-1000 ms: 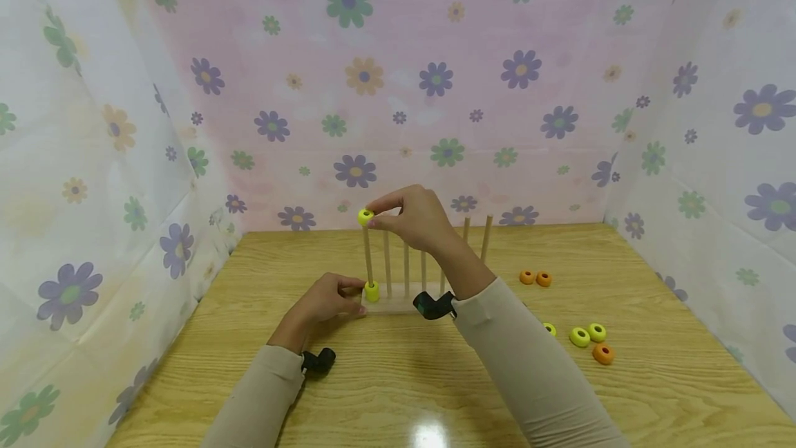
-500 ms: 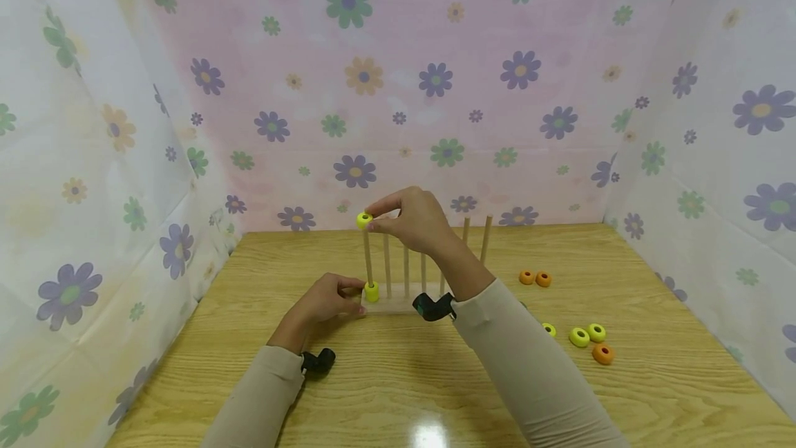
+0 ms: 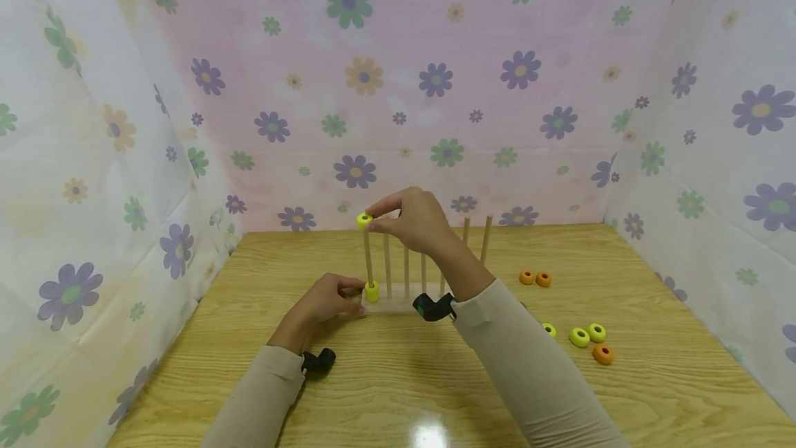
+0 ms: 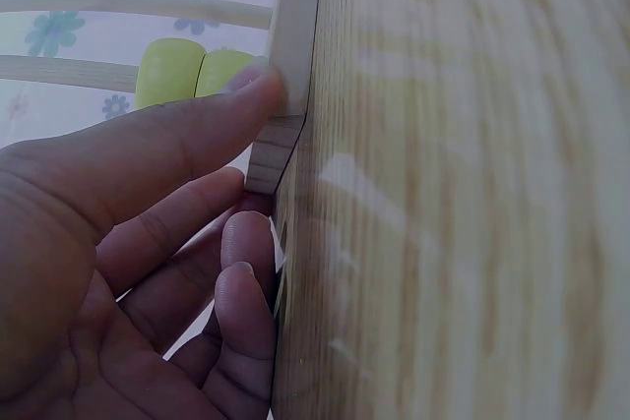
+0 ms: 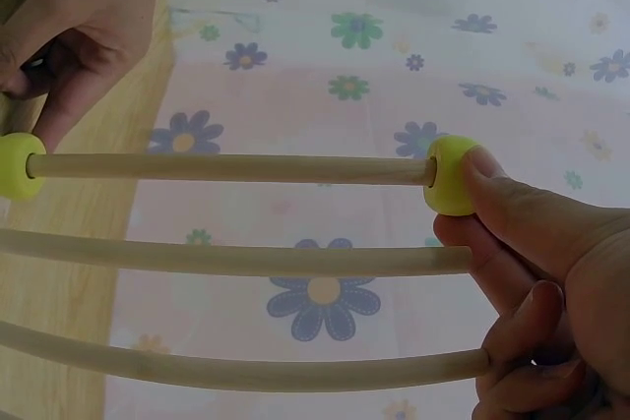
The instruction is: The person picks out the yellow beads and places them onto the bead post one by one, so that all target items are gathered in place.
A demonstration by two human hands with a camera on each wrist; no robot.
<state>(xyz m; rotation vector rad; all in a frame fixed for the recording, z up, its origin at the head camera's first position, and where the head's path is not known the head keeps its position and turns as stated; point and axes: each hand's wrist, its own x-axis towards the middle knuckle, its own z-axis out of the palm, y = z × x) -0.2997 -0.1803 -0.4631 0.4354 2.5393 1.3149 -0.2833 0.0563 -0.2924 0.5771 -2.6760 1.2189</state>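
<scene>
My right hand (image 3: 413,223) pinches a yellow ring (image 3: 364,221) between thumb and forefinger at the top of the leftmost peg (image 3: 368,258). In the right wrist view the peg's tip enters the hole of that ring (image 5: 453,176). Two yellow rings (image 4: 169,72) sit stacked at the foot of the same peg. With thumb and fingers, my left hand (image 3: 325,297) grips the left end of the wooden base (image 3: 388,305); its thumb lies on the base's edge in the left wrist view. My right forearm hides part of the base and some pegs.
To the right on the table (image 3: 659,365) lie two orange rings (image 3: 544,279), several yellow rings (image 3: 580,337) and another orange ring (image 3: 603,353). My right sleeve partly covers one yellow ring. Flowered cloth (image 3: 435,116) hangs behind and at both sides.
The right hand and its yellow ring have moved slightly down, onto the peg's tip. My left hand has stayed in place on the base.
</scene>
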